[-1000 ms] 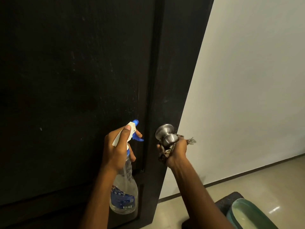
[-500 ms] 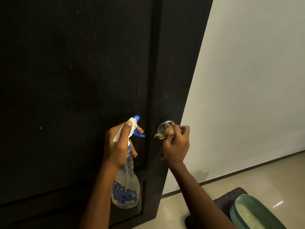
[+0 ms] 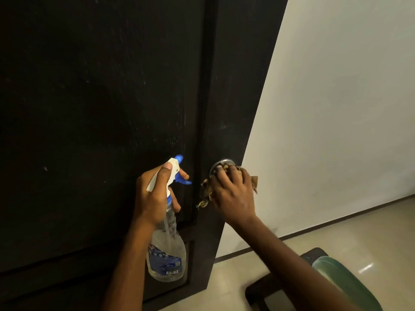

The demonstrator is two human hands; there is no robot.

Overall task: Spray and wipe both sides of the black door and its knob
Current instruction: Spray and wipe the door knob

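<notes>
The black door point(image 3: 101, 108) fills the left and centre of the view, with faint pale streaks on its panel. My left hand point(image 3: 155, 196) grips the neck of a clear spray bottle point(image 3: 167, 254) with a white and blue trigger head, its nozzle close to the door. My right hand point(image 3: 233, 191) wraps a brownish patterned cloth point(image 3: 205, 194) around the silver knob point(image 3: 221, 163) at the door's right edge. Only the knob's top rim shows above my fingers. Cloth ends stick out left and right of the hand.
A pale wall point(image 3: 336, 108) stands to the right of the door's edge, with a dark skirting line at the tiled floor point(image 3: 370, 232). A dark stool with a green seat point(image 3: 341, 281) sits at the lower right, under my right forearm.
My right hand has moved from below the knob to over it, covering it with the cloth. The left hand and the bottle have stayed almost still.
</notes>
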